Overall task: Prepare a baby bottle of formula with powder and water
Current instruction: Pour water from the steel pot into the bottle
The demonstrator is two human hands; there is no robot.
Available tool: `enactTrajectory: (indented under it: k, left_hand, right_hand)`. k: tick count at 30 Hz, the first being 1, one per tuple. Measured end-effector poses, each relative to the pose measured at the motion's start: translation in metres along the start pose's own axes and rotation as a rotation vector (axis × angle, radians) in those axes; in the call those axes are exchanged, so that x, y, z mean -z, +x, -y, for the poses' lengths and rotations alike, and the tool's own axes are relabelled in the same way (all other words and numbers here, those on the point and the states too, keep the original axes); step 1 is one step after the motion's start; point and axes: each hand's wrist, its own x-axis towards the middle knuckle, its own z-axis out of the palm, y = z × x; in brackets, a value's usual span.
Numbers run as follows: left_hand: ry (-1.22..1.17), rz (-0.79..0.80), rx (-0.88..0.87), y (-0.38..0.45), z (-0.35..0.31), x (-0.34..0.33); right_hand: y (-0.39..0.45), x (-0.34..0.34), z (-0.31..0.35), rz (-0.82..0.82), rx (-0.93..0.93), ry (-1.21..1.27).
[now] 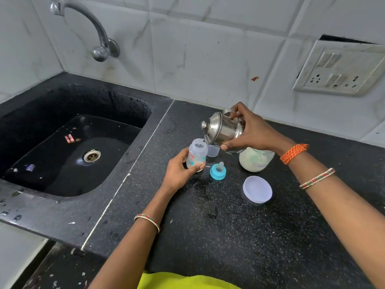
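While held upright, bottle (196,156) under perhaps pouring, leftward-tipped kettle (224,129).

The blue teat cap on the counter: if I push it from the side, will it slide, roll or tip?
The cap stands on its wide ring, teat up, so it would probably slide, not roll. It looks like light plastic, so a small push may move it. The counter looks wet nearby, so it may slip easily.

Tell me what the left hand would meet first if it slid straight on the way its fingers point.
The left hand already grips the baby bottle. Beyond it, probably the small clear cup behind the bottle, under the tilted steel pot; depth is hard to judge.
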Motion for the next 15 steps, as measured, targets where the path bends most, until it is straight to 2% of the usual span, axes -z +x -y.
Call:
enactTrajectory:
  k: [15]
  left_hand:
    - [0.016,0.0,0.014,0.0011,-0.0014,0.0]
  right_hand:
    - [0.0012,0.0021,0.0068,0.0,0.002,-0.057]
